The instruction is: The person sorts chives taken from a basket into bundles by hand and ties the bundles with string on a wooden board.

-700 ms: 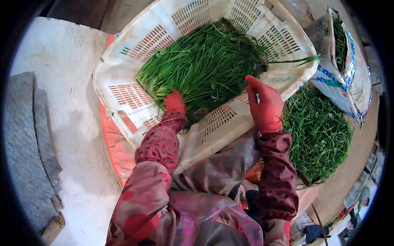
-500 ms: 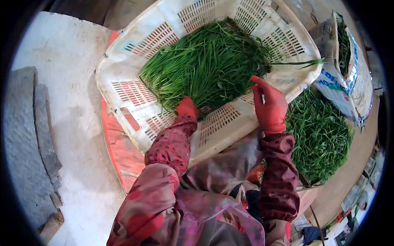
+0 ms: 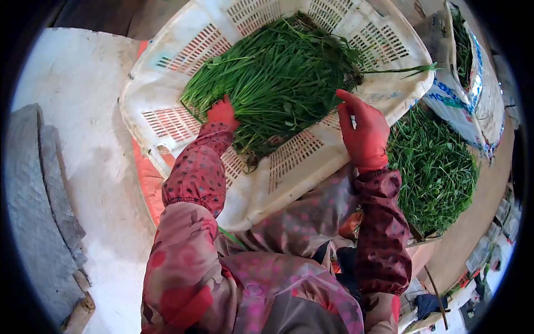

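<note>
In the head view, a white plastic basket (image 3: 245, 214) with slotted sides holds a heap of long, grass-like greens (image 3: 278, 72). My left hand (image 3: 223, 113), in a red glove, is closed around stems at the heap's near left side; its fingertips are partly hidden among them. Over the basket's right near rim is my right hand (image 3: 364, 133), also gloved in red. Its thumb and index finger are apart, and I see nothing between them. One long green stalk (image 3: 397, 70) sticks out across the basket's right rim.
A second pile of greens (image 3: 431, 172) lies right of my right forearm. Behind it stands a white printed sack (image 3: 453, 103) with greens inside. Grey slabs (image 3: 41, 217) lie on the pale floor at far left. Red sheeting (image 3: 146, 181) shows under the basket.
My left hand has moved left and slightly away from me along the greens. The heap's near edge shows more loose stems. My right hand has hardly moved.
</note>
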{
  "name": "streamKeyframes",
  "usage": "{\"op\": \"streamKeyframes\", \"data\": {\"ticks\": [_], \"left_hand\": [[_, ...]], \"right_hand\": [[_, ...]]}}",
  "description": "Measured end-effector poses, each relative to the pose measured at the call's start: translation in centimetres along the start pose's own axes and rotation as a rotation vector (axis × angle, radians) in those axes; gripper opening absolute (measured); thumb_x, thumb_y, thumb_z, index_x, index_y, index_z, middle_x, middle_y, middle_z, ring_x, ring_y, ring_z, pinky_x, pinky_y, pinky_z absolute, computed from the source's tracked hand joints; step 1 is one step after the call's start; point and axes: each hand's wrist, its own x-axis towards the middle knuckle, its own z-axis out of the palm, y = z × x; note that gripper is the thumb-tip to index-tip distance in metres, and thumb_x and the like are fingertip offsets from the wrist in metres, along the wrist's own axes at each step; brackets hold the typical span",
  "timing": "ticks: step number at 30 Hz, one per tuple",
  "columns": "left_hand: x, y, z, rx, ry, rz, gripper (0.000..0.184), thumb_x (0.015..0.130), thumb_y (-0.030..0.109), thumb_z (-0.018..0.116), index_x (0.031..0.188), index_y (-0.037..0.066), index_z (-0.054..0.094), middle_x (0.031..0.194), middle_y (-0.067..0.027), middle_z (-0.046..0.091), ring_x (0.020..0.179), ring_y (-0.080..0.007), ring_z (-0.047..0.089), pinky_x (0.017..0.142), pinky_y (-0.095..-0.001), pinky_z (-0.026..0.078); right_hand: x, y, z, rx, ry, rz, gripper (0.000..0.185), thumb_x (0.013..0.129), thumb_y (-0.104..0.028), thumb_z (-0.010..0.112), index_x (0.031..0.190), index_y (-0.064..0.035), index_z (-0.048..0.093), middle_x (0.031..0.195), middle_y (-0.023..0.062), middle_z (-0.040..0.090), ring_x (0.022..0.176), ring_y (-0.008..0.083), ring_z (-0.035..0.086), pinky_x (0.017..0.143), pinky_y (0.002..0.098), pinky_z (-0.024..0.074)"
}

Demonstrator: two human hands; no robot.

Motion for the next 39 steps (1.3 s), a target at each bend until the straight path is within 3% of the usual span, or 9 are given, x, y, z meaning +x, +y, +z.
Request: {"op": "streamKeyframes", "data": {"ticks": [2, 6, 18, 20, 23, 29, 34, 35, 39], "left_hand": [[0.1, -0.1, 1.3, -0.12, -0.101, -0.034, 0.094, 0.057, 0.047, 0.083, 0.127, 0.002, 0.039, 0.102, -0.0157, 0.06, 0.093, -0.0352, 0.061, 0.08, -0.045, 0.051], [-0.2, 0.4, -0.9, -0.138, -0.272, -0.1, 0.072, 0.059, 0.049, 0.081, 0.109, 0.002, 0.059, 0.102, -0.0161, 0.063, 0.097, -0.0318, 0.063, 0.083, -0.0427, 0.052], [2.6, -1.3, 1.2, -0.285, -0.535, 0.074, 0.058, 0.068, 0.041, 0.074, 0.119, 0.014, 0.062, 0.115, -0.0184, 0.062, 0.105, -0.0339, 0.06, 0.091, -0.041, 0.048], [3.7, -2.5, 3.9, -0.38, -0.526, 0.159, 0.057, 0.068, 0.038, 0.075, 0.12, 0.018, 0.061, 0.115, -0.0188, 0.062, 0.105, -0.0339, 0.06, 0.092, -0.041, 0.048], [3.5, -2.2, 3.2, -0.303, -0.644, 0.186, 0.059, 0.067, 0.036, 0.075, 0.12, 0.013, 0.06, 0.115, -0.0197, 0.061, 0.105, -0.0347, 0.06, 0.093, -0.0416, 0.047], [3.3, -1.7, 7.7, -0.316, -0.372, -0.077, 0.06, 0.067, 0.037, 0.076, 0.114, 0.003, 0.062, 0.117, -0.0202, 0.061, 0.108, -0.0352, 0.059, 0.094, -0.0406, 0.047], [5.3, -0.2, -1.6, 0.004, -0.871, 0.018, 0.057, 0.068, 0.041, 0.074, 0.112, 0.005, 0.066, 0.12, -0.0179, 0.06, 0.109, -0.0324, 0.059, 0.092, -0.0393, 0.048], [5.6, -1.0, -0.2, -0.129, -0.772, -0.053, 0.067, 0.053, 0.044, 0.081, 0.101, -0.002, 0.068, 0.108, -0.0182, 0.065, 0.098, -0.0301, 0.063, 0.086, -0.0377, 0.05], [6.1, -1.0, 3.4, -0.191, -0.757, -0.068, 0.061, 0.057, 0.045, 0.079, 0.102, 0.004, 0.07, 0.106, -0.0184, 0.066, 0.097, -0.0303, 0.063, 0.085, -0.0377, 0.05]], "right_hand": [[0.0, 0.0, 0.0, 0.015, -0.017, 0.008, 0.024, 0.082, -0.015, 0.063, 0.106, -0.0152, 0.064, 0.076, 0.0073, 0.065, 0.07, 0.0296, 0.062, 0.063, 0.0404, 0.0482], [0.1, -0.1, 0.1, 0.016, -0.003, 0.002, 0.024, 0.081, -0.015, 0.064, 0.105, -0.0147, 0.064, 0.075, 0.0073, 0.065, 0.07, 0.0295, 0.062, 0.062, 0.0404, 0.0482], [-0.1, 0.1, -0.1, -0.055, -0.041, 0.0, 0.024, 0.083, -0.013, 0.064, 0.106, -0.0157, 0.067, 0.08, 0.0055, 0.068, 0.067, 0.0213, 0.063, 0.062, 0.033, 0.049], [0.1, 0.1, 0.2, -0.009, -0.014, 0.002, 0.023, 0.081, -0.015, 0.063, 0.104, -0.0139, 0.064, 0.075, 0.008, 0.065, 0.069, 0.0301, 0.062, 0.062, 0.0413, 0.0486], [0.1, -0.1, 0.0, -0.007, -0.033, 0.02, 0.022, 0.081, -0.016, 0.063, 0.104, -0.0139, 0.064, 0.075, 0.0077, 0.065, 0.069, 0.03, 0.063, 0.062, 0.0412, 0.0487], [-0.1, 0.2, 0.2, -0.031, -0.022, -0.002, 0.022, 0.081, -0.016, 0.063, 0.103, -0.0154, 0.065, 0.075, 0.0071, 0.066, 0.07, 0.0302, 0.063, 0.061, 0.0418, 0.0491], [-0.1, 0.1, 0.2, -0.052, -0.039, 0.017, 0.022, 0.082, -0.019, 0.063, 0.103, -0.0158, 0.065, 0.076, 0.0071, 0.066, 0.072, 0.0303, 0.063, 0.064, 0.0416, 0.0496], [-0.1, 0.1, 0.2, -0.085, -0.049, 0.007, 0.022, 0.082, -0.02, 0.063, 0.103, -0.0156, 0.065, 0.077, 0.0072, 0.066, 0.072, 0.0304, 0.063, 0.064, 0.0415, 0.0497], [0.0, 0.2, 0.0, -0.1, -0.087, 0.042, 0.022, 0.082, -0.022, 0.062, 0.103, -0.016, 0.065, 0.077, 0.0072, 0.067, 0.072, 0.0306, 0.063, 0.065, 0.0434, 0.0495]]}}
